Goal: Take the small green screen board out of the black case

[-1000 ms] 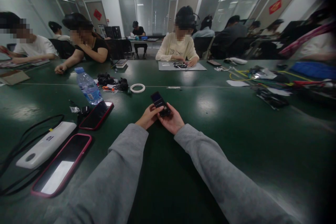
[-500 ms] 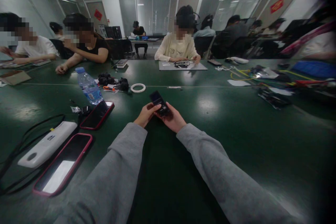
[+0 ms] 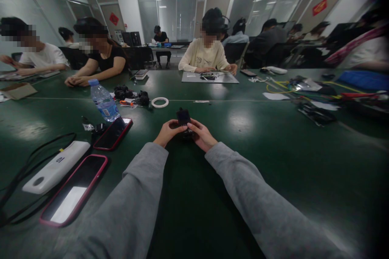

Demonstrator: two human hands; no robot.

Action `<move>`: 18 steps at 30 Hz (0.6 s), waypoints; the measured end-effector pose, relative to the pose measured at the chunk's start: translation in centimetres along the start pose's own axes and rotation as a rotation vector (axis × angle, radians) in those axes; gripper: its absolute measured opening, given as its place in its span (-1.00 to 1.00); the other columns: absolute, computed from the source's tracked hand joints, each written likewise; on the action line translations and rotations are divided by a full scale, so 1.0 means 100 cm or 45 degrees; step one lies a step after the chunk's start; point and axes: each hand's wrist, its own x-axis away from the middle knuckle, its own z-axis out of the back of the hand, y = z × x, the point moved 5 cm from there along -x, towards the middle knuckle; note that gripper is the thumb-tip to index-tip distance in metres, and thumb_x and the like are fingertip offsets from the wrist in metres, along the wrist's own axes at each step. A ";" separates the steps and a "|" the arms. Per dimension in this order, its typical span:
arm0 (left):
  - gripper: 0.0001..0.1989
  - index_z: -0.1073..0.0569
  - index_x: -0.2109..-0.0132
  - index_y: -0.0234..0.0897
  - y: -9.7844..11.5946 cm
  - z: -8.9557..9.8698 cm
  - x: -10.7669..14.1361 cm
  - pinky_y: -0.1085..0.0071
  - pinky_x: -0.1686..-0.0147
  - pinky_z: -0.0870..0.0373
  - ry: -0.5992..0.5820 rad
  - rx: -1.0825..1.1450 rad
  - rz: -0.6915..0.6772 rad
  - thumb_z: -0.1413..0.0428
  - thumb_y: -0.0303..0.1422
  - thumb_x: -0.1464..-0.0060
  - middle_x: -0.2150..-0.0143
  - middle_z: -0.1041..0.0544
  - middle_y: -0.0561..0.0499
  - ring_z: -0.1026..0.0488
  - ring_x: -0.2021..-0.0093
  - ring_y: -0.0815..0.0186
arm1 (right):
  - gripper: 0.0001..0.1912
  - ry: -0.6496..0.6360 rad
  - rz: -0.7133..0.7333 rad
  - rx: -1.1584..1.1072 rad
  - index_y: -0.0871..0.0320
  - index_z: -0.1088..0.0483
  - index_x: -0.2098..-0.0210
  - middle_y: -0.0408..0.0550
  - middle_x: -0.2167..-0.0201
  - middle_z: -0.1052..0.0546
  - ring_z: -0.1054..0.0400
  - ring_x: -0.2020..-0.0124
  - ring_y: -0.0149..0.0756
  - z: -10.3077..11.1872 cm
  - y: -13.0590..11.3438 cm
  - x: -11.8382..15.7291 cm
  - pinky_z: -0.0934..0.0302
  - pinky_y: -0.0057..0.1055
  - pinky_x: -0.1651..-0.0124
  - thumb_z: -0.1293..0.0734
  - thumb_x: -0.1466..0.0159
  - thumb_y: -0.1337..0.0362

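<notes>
A small black device (image 3: 183,117) with a dark, square upper face and a short nub on top is held between my two hands over the table. My left hand (image 3: 168,131) grips its left side, the thumb laid across the front. From the right, my right hand (image 3: 203,134) closes on it with the thumb on its front too. Both thumb tips nearly meet on its lower half, where small pale markings show. The fingers behind the device are hidden, and its exact kind is too dark to make out.
On the green table (image 3: 273,162), two phones (image 3: 74,190), a white power bank (image 3: 56,166) with a black cable and a water bottle (image 3: 104,101) lie or stand to the left. A white ring (image 3: 159,102) is ahead. Cables (image 3: 304,85) clutter the right; people sit opposite.
The black device has turned from a leftward slant to nearly upright, its nub now showing. My right thumb has come onto its front. Across the table, a person in black has lowered a hand.
</notes>
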 end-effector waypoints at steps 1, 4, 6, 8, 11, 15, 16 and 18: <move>-0.57 -0.48 0.20 -0.35 0.001 0.001 -0.001 0.23 0.05 -0.25 -0.005 -0.030 0.001 -0.29 -0.21 0.24 0.19 -0.50 -0.11 -0.41 0.15 0.22 | -0.44 0.002 -0.002 0.007 0.14 -0.38 0.08 -0.05 0.08 -0.40 -0.30 0.08 -0.31 0.000 0.000 -0.001 -0.22 -0.42 0.05 -0.53 0.07 0.24; -0.57 -0.49 0.19 -0.34 0.002 0.004 -0.002 0.22 0.03 -0.23 -0.014 -0.088 0.014 -0.29 -0.20 0.24 0.18 -0.51 -0.11 -0.41 0.14 0.20 | -0.45 0.003 -0.011 0.020 0.13 -0.38 0.07 -0.05 0.05 -0.38 -0.29 0.05 -0.30 0.002 0.001 -0.003 -0.22 -0.40 0.02 -0.52 0.06 0.25; -0.57 -0.49 0.19 -0.34 0.003 0.005 -0.003 0.22 0.03 -0.23 -0.017 -0.095 0.018 -0.29 -0.20 0.24 0.18 -0.51 -0.11 -0.41 0.14 0.20 | -0.44 -0.006 -0.024 0.012 0.12 -0.38 0.06 -0.05 0.04 -0.37 -0.29 0.05 -0.31 0.003 0.002 -0.004 -0.22 -0.41 0.03 -0.52 0.05 0.25; -0.58 -0.49 0.19 -0.34 0.004 0.005 -0.003 0.23 0.03 -0.23 -0.025 -0.083 0.019 -0.28 -0.21 0.23 0.18 -0.51 -0.11 -0.41 0.14 0.21 | -0.45 -0.019 -0.037 -0.007 0.13 -0.37 0.06 -0.05 0.03 -0.36 -0.30 0.07 -0.32 0.002 0.002 -0.004 -0.23 -0.43 0.05 -0.52 0.04 0.25; -0.59 -0.49 0.20 -0.34 0.004 0.004 -0.003 0.24 0.04 -0.24 -0.032 -0.057 0.024 -0.28 -0.21 0.22 0.19 -0.51 -0.10 -0.41 0.15 0.22 | -0.45 -0.034 -0.050 -0.027 0.15 -0.37 0.07 -0.04 0.03 -0.37 -0.31 0.11 -0.33 0.000 0.001 -0.003 -0.24 -0.45 0.09 -0.52 0.04 0.24; -0.59 -0.49 0.21 -0.35 0.004 0.004 -0.003 0.27 0.08 -0.26 -0.010 -0.056 0.037 -0.28 -0.20 0.23 0.21 -0.51 -0.10 -0.41 0.17 0.23 | -0.45 -0.030 -0.053 -0.031 0.16 -0.37 0.07 -0.04 0.06 -0.38 -0.32 0.15 -0.35 -0.001 0.000 -0.002 -0.25 -0.47 0.14 -0.52 0.05 0.23; -0.58 -0.49 0.21 -0.35 0.004 0.003 -0.003 0.28 0.08 -0.26 -0.008 -0.059 0.041 -0.28 -0.20 0.23 0.21 -0.51 -0.10 -0.41 0.17 0.23 | -0.45 -0.028 -0.052 -0.033 0.16 -0.37 0.07 -0.05 0.07 -0.38 -0.32 0.16 -0.36 0.000 0.000 -0.002 -0.25 -0.47 0.14 -0.52 0.04 0.23; -0.59 -0.48 0.21 -0.35 0.004 0.003 -0.003 0.29 0.10 -0.27 -0.007 -0.060 0.052 -0.28 -0.20 0.23 0.21 -0.51 -0.09 -0.41 0.17 0.24 | -0.45 -0.040 -0.056 -0.036 0.16 -0.37 0.06 -0.05 0.06 -0.38 -0.31 0.15 -0.36 0.000 0.000 -0.002 -0.25 -0.47 0.14 -0.52 0.03 0.23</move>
